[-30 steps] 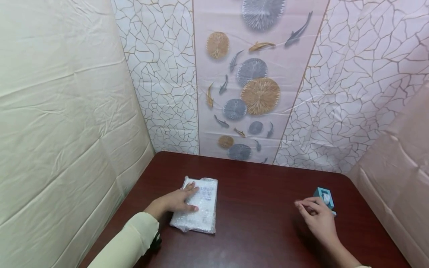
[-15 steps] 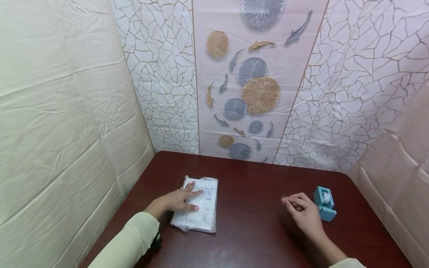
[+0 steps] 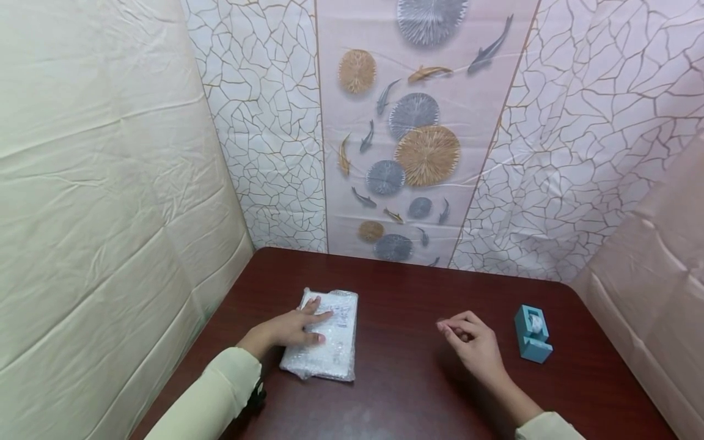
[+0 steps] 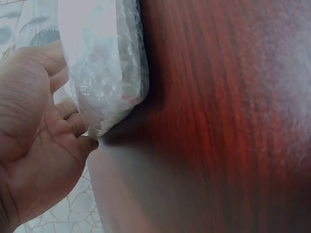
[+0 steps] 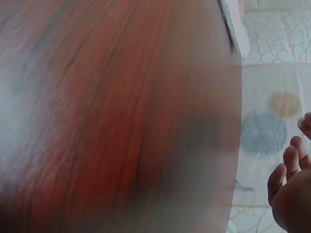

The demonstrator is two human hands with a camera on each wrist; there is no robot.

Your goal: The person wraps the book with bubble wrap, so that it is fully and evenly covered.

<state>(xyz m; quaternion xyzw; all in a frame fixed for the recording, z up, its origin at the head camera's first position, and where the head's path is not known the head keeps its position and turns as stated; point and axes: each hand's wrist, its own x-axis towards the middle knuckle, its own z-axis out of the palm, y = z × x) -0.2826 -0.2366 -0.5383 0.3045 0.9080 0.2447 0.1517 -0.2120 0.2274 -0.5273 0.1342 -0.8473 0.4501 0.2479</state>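
A flat white package [image 3: 340,333] in clear bubble wrap, with faint bluish print, lies on the left of the table. My left hand [image 3: 290,329] rests on its top with fingers spread; in the left wrist view that hand [image 4: 46,131] meets the edge of the wrapped package [image 4: 104,63]. My right hand [image 3: 474,345] hovers over the table right of centre, thumb and index fingertips together. I cannot tell whether something thin is between them. To its right stands a blue-green tape dispenser [image 3: 533,349] with a pale roll inside.
Everything stands on a dark red-brown wooden table [image 3: 407,391] with rounded far corners. A patterned cloth backdrop [image 3: 393,122] hangs behind it, and cream cloth [image 3: 110,214] hangs along the left side.
My right hand has moved left from in front of the tape dispenser, towards the package, fingertips kept together, and the dispenser shows fully. The left hand has stayed on the package.
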